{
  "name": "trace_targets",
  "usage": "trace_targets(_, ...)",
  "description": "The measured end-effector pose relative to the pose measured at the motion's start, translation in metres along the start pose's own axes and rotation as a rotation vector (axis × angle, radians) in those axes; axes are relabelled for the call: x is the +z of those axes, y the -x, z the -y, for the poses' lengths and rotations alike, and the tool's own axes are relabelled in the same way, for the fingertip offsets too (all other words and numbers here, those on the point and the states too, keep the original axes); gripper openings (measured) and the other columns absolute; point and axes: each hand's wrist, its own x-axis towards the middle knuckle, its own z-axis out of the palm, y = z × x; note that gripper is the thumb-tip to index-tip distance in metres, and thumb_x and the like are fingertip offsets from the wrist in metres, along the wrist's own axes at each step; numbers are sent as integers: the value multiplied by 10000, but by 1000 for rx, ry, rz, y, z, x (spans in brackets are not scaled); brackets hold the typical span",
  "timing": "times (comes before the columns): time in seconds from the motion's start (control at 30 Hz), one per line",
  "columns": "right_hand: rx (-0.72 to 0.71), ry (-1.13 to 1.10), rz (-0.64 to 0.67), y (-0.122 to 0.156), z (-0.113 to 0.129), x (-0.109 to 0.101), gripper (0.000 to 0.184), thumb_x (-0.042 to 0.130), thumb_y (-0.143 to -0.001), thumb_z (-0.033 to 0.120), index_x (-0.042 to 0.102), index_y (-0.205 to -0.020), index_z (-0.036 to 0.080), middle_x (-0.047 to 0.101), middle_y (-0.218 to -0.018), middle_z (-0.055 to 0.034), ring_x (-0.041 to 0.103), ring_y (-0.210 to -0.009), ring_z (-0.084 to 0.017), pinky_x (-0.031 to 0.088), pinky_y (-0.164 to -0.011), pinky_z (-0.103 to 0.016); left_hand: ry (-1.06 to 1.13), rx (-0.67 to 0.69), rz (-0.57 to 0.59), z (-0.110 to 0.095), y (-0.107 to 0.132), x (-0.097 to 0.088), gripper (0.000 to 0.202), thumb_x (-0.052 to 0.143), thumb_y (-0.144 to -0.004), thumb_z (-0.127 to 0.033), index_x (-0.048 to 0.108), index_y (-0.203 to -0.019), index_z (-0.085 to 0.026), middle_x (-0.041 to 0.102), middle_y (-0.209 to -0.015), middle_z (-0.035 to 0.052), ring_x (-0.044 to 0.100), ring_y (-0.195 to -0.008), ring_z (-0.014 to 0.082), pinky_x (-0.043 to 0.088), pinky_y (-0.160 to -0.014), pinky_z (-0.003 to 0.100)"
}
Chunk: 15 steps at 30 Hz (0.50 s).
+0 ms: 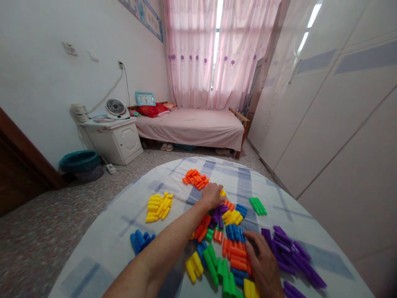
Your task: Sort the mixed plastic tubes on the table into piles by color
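Observation:
My left hand [213, 195] reaches across the table, its fingers curled down at a few small yellow plastic building pegs [223, 193]; their contact is partly hidden. My right hand [263, 261] rests beside the middle cluster, thumb and forefinger apart, next to blue pegs [235, 232] and orange pegs [238, 257]. In that cluster lie purple pegs [219, 214], more yellow pegs [232, 217] and long green pegs [211, 260], grouped in rows by colour. My left forearm covers part of the table.
Around the cluster on the checked tablecloth [124, 252] lie an orange pile [195, 179], a yellow pile [159, 207], a blue pile [140, 241], a green row [258, 206] and a purple pile [293, 252]. Beyond stand a bed [192, 124] and a white cabinet [124, 142].

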Motion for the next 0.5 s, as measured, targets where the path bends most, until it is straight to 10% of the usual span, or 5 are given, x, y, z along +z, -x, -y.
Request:
trace_targets(0.3,15,-2,24,1,0,2,285,423,-827,360,627,-975,228,627,-1065,-51,574,-1012,-208,453,-892,-351,-176,-338,-70,113,44,-61,427,471,-825,-390,515,-1226,-250,601,-1148,82,517,-1099,248,403,-914,346)
trace_targets(0.5,15,-5,18,0,2,2,285,425,-822,362,631,-968,229,633,-1046,-48,579,-1002,-206,455,-889,-351,-172,-486,72,167,67,-59,295,518,-766,-409,663,-932,-212,678,-967,110,624,-911,269,473,-752,358)
